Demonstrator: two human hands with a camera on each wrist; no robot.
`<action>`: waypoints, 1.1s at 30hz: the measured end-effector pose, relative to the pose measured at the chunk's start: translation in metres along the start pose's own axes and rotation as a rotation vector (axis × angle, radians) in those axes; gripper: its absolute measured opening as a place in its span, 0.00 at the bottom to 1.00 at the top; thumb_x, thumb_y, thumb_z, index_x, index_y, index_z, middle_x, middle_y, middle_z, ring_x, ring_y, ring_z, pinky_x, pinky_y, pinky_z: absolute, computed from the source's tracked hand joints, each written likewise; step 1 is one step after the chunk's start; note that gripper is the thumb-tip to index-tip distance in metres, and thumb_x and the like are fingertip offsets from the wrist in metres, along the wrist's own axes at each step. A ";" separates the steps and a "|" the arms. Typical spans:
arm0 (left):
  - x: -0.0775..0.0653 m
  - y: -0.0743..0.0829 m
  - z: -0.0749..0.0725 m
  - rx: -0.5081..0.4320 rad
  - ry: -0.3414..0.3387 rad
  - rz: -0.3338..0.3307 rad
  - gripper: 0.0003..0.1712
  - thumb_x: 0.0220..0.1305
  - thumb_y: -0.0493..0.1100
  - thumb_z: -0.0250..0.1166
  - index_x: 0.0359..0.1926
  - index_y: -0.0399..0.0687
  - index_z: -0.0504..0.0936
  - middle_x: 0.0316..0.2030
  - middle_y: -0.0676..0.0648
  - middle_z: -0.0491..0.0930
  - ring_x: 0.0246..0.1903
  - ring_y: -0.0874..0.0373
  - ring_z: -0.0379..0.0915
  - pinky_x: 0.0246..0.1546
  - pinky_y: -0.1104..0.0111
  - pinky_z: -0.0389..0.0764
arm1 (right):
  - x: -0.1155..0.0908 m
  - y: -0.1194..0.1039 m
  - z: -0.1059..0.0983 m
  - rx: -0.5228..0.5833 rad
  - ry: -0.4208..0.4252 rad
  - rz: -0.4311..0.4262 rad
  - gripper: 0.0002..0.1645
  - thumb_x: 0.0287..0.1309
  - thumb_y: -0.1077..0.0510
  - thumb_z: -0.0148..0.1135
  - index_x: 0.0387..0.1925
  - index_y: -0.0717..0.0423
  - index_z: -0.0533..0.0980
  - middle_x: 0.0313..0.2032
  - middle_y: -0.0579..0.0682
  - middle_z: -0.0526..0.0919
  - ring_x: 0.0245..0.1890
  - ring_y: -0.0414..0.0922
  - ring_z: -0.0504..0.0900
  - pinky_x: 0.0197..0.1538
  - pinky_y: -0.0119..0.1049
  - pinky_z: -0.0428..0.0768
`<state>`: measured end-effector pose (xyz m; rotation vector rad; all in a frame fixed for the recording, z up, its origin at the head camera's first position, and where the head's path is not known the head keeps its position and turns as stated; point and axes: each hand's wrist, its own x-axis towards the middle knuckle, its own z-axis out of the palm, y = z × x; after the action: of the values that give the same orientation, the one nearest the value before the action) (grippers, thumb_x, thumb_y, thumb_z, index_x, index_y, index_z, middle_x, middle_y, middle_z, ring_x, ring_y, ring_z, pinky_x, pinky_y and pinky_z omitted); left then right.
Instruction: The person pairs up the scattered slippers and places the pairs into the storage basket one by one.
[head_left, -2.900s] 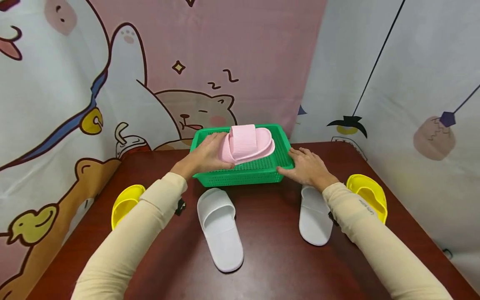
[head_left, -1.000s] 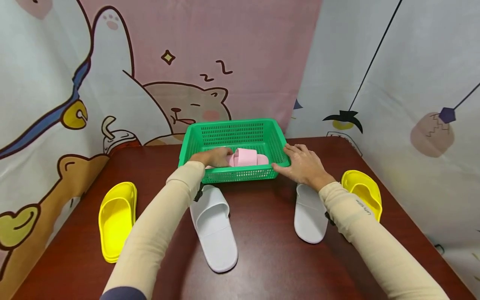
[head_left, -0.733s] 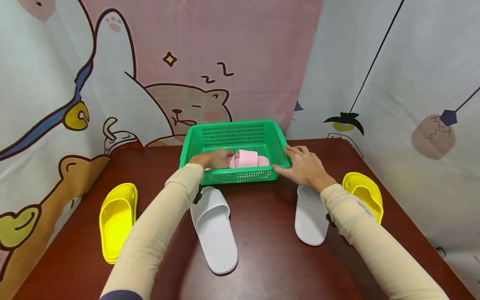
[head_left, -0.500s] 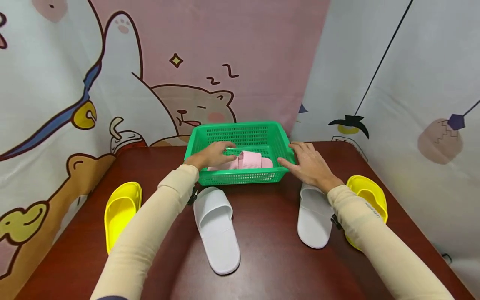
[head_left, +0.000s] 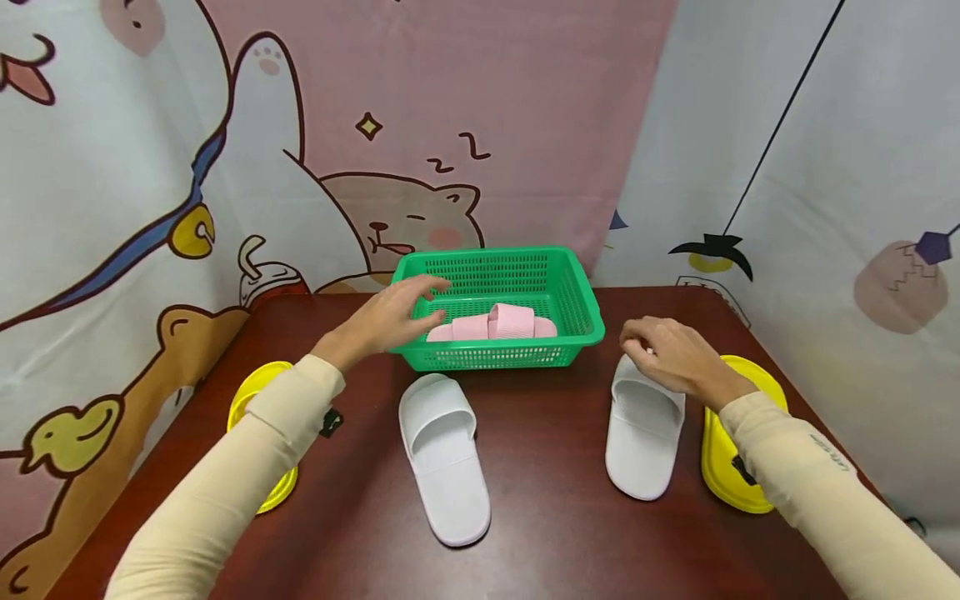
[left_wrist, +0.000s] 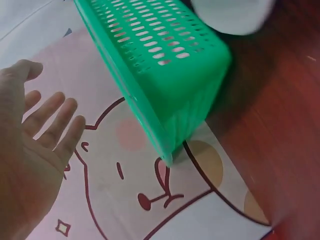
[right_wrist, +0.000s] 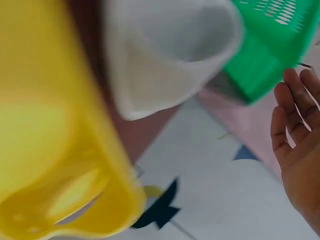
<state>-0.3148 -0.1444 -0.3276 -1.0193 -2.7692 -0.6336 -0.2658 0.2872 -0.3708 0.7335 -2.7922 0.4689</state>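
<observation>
A pair of pink slippers [head_left: 512,322] lies inside the green basket [head_left: 495,357] at the back of the table. Over the basket's left side is my left hand [head_left: 382,321], fingers spread and holding nothing; the left wrist view shows its bare palm [left_wrist: 30,170]. To the right of the basket, my right hand [head_left: 675,354] hangs above the toe of the right white slipper [head_left: 642,446], fingers loosely bent. In the right wrist view that hand's fingers [right_wrist: 295,110] hold nothing. Another white slipper [head_left: 450,475] lies below the basket, toe toward it.
A yellow slipper [head_left: 735,475] lies at the right, partly under my right forearm. Its match [head_left: 281,492] is at the left, mostly behind my left sleeve. The brown table [head_left: 555,517] meets patterned cloth walls [head_left: 555,108] at the back and sides.
My left hand lowered the pink slippers into the basket, released them and drew back left. My right hand let go of the basket's right rim and moved right, over the white slipper.
</observation>
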 end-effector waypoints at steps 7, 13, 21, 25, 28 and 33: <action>-0.043 -0.003 0.012 0.196 0.150 0.441 0.25 0.63 0.41 0.67 0.60 0.38 0.79 0.56 0.43 0.79 0.53 0.49 0.75 0.51 0.57 0.80 | -0.034 0.023 0.013 -0.066 -0.186 -0.052 0.22 0.60 0.61 0.58 0.56 0.54 0.82 0.58 0.54 0.78 0.55 0.54 0.75 0.54 0.59 0.75; -0.074 0.004 0.036 0.329 0.161 0.730 0.32 0.48 0.35 0.67 0.59 0.37 0.80 0.56 0.42 0.81 0.54 0.48 0.76 0.54 0.60 0.78 | -0.046 0.028 0.013 -0.112 -0.239 -0.079 0.42 0.44 0.64 0.61 0.68 0.55 0.74 0.68 0.59 0.71 0.65 0.62 0.68 0.58 0.67 0.70; -0.106 0.010 0.064 0.353 -0.127 0.528 0.55 0.47 0.38 0.73 0.76 0.40 0.59 0.72 0.40 0.64 0.70 0.44 0.60 0.67 0.56 0.65 | -0.060 0.026 0.012 -0.197 -0.333 -0.133 0.66 0.25 0.72 0.77 0.74 0.55 0.63 0.73 0.61 0.62 0.71 0.67 0.59 0.61 0.72 0.62; -0.105 0.007 0.072 0.393 -0.246 0.388 0.68 0.42 0.36 0.78 0.81 0.47 0.48 0.77 0.41 0.52 0.75 0.45 0.49 0.70 0.55 0.58 | -0.058 0.025 0.017 -0.191 -0.343 -0.166 0.68 0.24 0.74 0.79 0.75 0.55 0.61 0.74 0.62 0.60 0.71 0.67 0.58 0.61 0.72 0.63; -0.103 0.003 0.076 0.409 -0.295 0.348 0.74 0.37 0.36 0.82 0.81 0.49 0.45 0.78 0.42 0.48 0.76 0.44 0.45 0.71 0.54 0.56 | -0.056 0.024 0.019 -0.179 -0.348 -0.165 0.69 0.24 0.73 0.82 0.75 0.55 0.61 0.73 0.62 0.60 0.70 0.67 0.58 0.59 0.74 0.64; -0.100 -0.001 0.079 0.420 -0.296 0.381 0.76 0.32 0.35 0.83 0.81 0.46 0.47 0.78 0.41 0.49 0.76 0.41 0.45 0.71 0.53 0.57 | -0.054 0.023 0.020 -0.212 -0.325 -0.198 0.69 0.26 0.78 0.78 0.76 0.54 0.59 0.74 0.61 0.60 0.70 0.65 0.59 0.60 0.71 0.65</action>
<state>-0.2369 -0.1707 -0.4252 -1.5657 -2.6400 0.1562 -0.2340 0.3227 -0.4108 1.1069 -2.9523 0.0158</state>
